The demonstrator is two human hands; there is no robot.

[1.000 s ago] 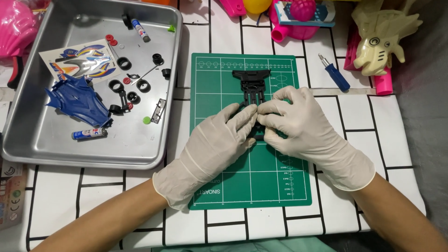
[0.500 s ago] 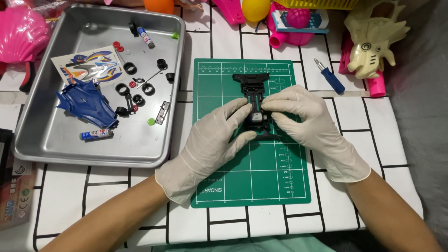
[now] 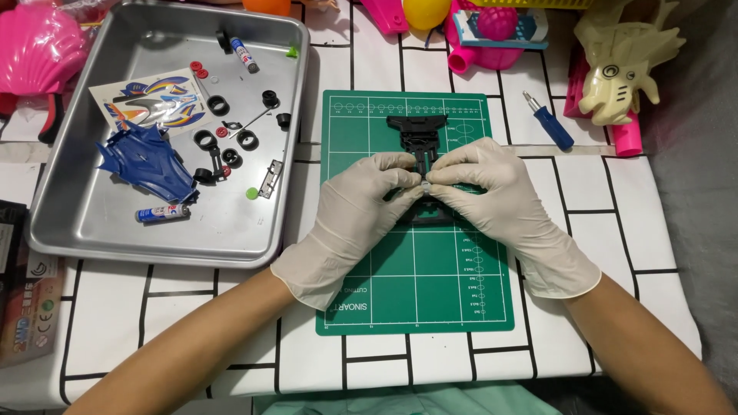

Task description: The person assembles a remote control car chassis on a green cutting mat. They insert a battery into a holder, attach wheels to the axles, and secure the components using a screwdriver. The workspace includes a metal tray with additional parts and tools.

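two gloved hands meet over the black toy car frame (image 3: pixel 421 146) on the green mat (image 3: pixel 415 284).
left hand (image 3: pixel 360 215) and right hand (image 3: pixel 492 196) both pinch a small silver part (image 3: pixel 423 184) at the frame's middle, fingertips touching; metal tray (image 3: pixel 92 230) sits well left.

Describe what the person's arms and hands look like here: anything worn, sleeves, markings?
Both the left hand and the right hand wear thin, off-white disposable gloves that fit closely over the fingers and end in loose, slightly wrinkled cuffs just past the wrists. The forearms are bare: no sleeves, watch, jewellery or markings show.
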